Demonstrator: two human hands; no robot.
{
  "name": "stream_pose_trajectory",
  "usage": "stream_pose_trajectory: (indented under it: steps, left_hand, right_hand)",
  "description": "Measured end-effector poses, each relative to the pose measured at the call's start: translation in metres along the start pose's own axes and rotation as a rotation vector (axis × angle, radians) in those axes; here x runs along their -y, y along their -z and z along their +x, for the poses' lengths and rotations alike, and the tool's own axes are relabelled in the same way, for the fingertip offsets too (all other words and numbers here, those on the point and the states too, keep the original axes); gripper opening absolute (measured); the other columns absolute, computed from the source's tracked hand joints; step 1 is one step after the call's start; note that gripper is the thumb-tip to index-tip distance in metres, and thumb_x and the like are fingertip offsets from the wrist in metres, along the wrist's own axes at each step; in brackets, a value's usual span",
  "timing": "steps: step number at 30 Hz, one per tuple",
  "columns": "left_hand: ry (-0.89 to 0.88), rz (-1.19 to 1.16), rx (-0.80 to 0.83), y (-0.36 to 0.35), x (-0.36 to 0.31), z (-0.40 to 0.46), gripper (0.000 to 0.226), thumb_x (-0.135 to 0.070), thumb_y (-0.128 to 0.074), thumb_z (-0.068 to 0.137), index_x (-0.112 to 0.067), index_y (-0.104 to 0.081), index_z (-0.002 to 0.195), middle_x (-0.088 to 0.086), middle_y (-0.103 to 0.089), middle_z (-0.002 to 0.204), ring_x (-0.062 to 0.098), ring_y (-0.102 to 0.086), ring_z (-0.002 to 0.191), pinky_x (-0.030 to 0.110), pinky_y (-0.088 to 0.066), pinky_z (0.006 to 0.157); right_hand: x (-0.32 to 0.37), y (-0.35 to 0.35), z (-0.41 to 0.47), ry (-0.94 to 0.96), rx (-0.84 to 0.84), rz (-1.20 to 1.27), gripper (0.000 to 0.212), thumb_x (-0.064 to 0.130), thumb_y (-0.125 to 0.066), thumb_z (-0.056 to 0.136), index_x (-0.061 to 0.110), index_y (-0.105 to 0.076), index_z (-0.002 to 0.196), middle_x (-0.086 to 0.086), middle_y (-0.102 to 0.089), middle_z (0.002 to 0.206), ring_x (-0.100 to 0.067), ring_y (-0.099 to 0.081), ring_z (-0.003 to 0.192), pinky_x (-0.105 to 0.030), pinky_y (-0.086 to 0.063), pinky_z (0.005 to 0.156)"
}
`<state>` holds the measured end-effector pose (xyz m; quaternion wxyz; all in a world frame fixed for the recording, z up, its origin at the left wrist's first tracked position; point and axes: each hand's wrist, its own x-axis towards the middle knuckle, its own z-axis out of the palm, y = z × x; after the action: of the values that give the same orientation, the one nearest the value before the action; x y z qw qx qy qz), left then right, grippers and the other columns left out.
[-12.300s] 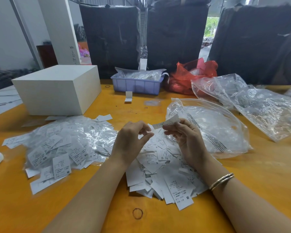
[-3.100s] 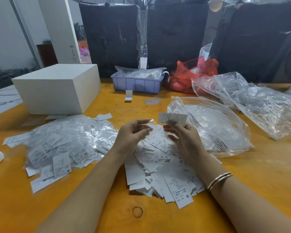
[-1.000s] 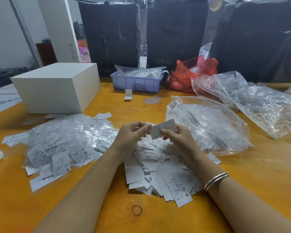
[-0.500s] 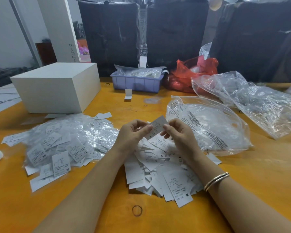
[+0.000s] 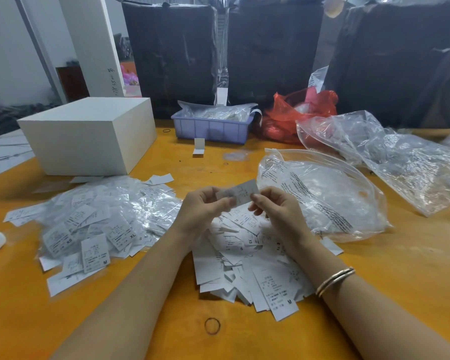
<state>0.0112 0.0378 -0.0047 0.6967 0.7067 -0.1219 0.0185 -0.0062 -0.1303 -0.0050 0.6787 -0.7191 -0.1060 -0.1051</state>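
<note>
Right now the far edge of the orange tabletop is crowded. A white box fills the far left, a lavender plastic bin sits mid-edge with a red plastic bag just beside it, and crumpled clear bags spread toward the right edge. An open zip bag lies right of centre. A heap of bagged labels takes the left side. Open surface runs along the near edge, around a black rubber band, and toward the near right corner.

The paper size label being worked on is off the tabletop, above the far end of the pile of loose labels at the centre. Its long axis runs left to right, with the right end tipped a little higher. Its printed face is turned toward the person, and the print is too blurred to read.

Both forearms come in from the near edge and converge over the loose pile. The left hand is raised with its fingers curled, pinching the label's left end between thumb and fingertips. The right hand mirrors it, pinching the right end, its other fingers folded under. Thin metal bangles ring the right wrist.
</note>
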Motion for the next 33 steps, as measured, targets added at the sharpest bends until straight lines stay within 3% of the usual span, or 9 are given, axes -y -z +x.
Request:
stream_pose_trajectory:
  steps: [6,10,15,21,24,29,33]
  left_hand:
    - [0.002,-0.001,0.021,-0.002,0.001,-0.002,0.006,-0.015,-0.073,0.079,-0.013,-0.070,0.084,-0.011,-0.070,0.068,-0.004,-0.063,0.066,0.008,-0.044,0.056]
    - [0.018,-0.006,-0.002,-0.001,0.001,-0.002,0.008,-0.018,-0.073,0.077,-0.014,-0.072,0.084,-0.010,-0.071,0.069,-0.004,-0.063,0.065,0.008,-0.044,0.056]
    - [0.030,0.040,0.000,-0.001,0.002,-0.001,0.004,-0.011,-0.074,0.077,-0.014,-0.072,0.077,-0.004,-0.071,0.070,0.007,-0.066,0.069,0.015,-0.050,0.062]
    - [0.037,0.094,0.076,-0.002,0.000,-0.005,0.010,-0.013,-0.075,0.076,-0.006,-0.073,0.082,-0.003,-0.070,0.068,0.004,-0.065,0.066,0.012,-0.047,0.058]
    - [0.062,0.132,0.105,0.002,-0.002,-0.005,0.013,-0.015,-0.075,0.077,-0.006,-0.074,0.086,0.005,-0.072,0.077,0.006,-0.066,0.072,0.013,-0.049,0.062]
    - [0.122,0.177,0.200,0.001,-0.004,-0.008,0.003,-0.014,-0.075,0.077,-0.012,-0.073,0.078,-0.004,-0.069,0.066,0.003,-0.063,0.062,0.013,-0.046,0.055]
    - [0.082,0.176,0.170,0.001,-0.003,-0.008,0.003,-0.013,-0.075,0.078,-0.013,-0.073,0.079,-0.007,-0.070,0.068,0.000,-0.065,0.066,0.010,-0.046,0.057]
  right_hand:
    - [-0.001,-0.006,-0.002,0.016,0.051,-0.097,0.007,0.007,-0.064,0.085,0.001,-0.066,0.083,-0.004,-0.064,0.066,-0.003,-0.058,0.060,-0.016,-0.047,0.063]
    - [-0.001,-0.002,-0.001,0.034,-0.001,-0.067,0.003,0.007,-0.064,0.085,0.009,-0.066,0.084,-0.002,-0.065,0.069,-0.005,-0.062,0.065,-0.020,-0.050,0.065]
    - [-0.004,-0.001,-0.001,0.100,0.019,-0.206,0.008,0.010,-0.066,0.084,0.018,-0.065,0.083,-0.005,-0.067,0.072,-0.016,-0.064,0.070,-0.029,-0.052,0.070]
    - [-0.009,-0.001,0.002,0.228,0.066,-0.384,0.028,0.013,-0.068,0.083,0.035,-0.056,0.093,0.006,-0.063,0.073,-0.007,-0.058,0.064,-0.014,-0.043,0.060]
    - [-0.011,-0.002,0.001,0.257,0.065,-0.419,0.025,0.020,-0.069,0.083,0.039,-0.056,0.091,0.008,-0.062,0.072,-0.004,-0.057,0.064,-0.012,-0.043,0.058]
    - [-0.012,0.000,0.001,0.368,-0.016,-0.486,0.003,0.018,-0.068,0.084,0.019,-0.066,0.082,0.007,-0.064,0.069,-0.001,-0.057,0.064,-0.014,-0.044,0.058]
    - [-0.006,-0.001,0.002,0.164,0.093,-0.404,0.011,0.022,-0.062,0.089,0.013,-0.069,0.088,-0.005,-0.070,0.080,-0.015,-0.065,0.073,-0.030,-0.050,0.066]
